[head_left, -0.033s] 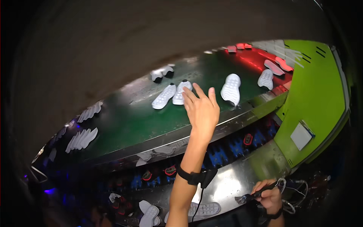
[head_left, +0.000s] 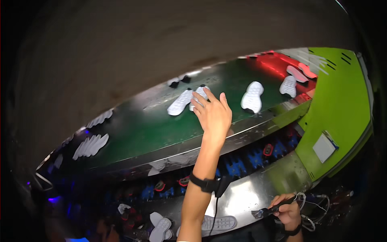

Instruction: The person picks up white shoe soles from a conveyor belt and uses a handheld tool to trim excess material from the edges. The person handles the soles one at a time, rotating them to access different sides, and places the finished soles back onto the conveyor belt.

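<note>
My left hand (head_left: 215, 116), open with fingers spread, reaches over a green conveyor belt (head_left: 141, 133). Its fingertips overlap a white shoe sole (head_left: 201, 91); whether they touch it I cannot tell. Just left of that one lies a matching white sole (head_left: 180, 102). Low on the right, my right hand (head_left: 289, 214) is closed around a dark-handled brush (head_left: 264, 212), bristles pointing left. Both wrists wear black bands, and a cable runs down from the left one.
A white sole (head_left: 252, 97) and another sole (head_left: 288, 86) lie rightward on the belt, near a red-lit opening beside a green machine panel (head_left: 342, 105). Several soles (head_left: 92, 146) stand in a row at left. Below, grey soles (head_left: 219, 222) rest on a metal ledge (head_left: 246, 197).
The view has shifted slightly, so belt and soles sit further right in the picture. My left hand now covers more of the right sole of the pair. My right hand keeps the brush.
</note>
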Available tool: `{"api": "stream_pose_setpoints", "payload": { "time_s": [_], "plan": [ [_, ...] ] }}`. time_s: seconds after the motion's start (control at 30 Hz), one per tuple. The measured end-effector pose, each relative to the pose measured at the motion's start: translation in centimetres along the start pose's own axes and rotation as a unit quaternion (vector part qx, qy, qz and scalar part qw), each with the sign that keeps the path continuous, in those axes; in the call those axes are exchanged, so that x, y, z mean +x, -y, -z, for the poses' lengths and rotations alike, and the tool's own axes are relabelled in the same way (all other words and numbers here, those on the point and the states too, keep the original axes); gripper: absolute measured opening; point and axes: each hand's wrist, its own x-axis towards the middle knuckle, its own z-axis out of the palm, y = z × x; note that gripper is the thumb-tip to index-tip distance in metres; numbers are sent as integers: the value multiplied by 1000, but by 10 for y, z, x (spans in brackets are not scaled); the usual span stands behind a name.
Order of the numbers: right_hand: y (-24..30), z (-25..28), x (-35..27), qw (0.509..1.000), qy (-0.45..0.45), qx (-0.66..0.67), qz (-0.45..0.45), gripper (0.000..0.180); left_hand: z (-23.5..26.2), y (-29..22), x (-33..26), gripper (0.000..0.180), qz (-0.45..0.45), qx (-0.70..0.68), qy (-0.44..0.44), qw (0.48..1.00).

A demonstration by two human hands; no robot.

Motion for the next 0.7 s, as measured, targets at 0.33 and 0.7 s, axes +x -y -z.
{"api": "stream_pose_setpoints", "payload": {
  "time_s": [0.33, 0.7],
  "plan": [
    [-24, 32, -20, 996, -57, 36, 56, 34, 101, 21, -93, 48, -31, -235, -97, 967],
    [-60, -35, -16, 937, 56, -344, 19, 24, 149, 95, -397, 47, 530, -643, 310, 459]
  ]
}}
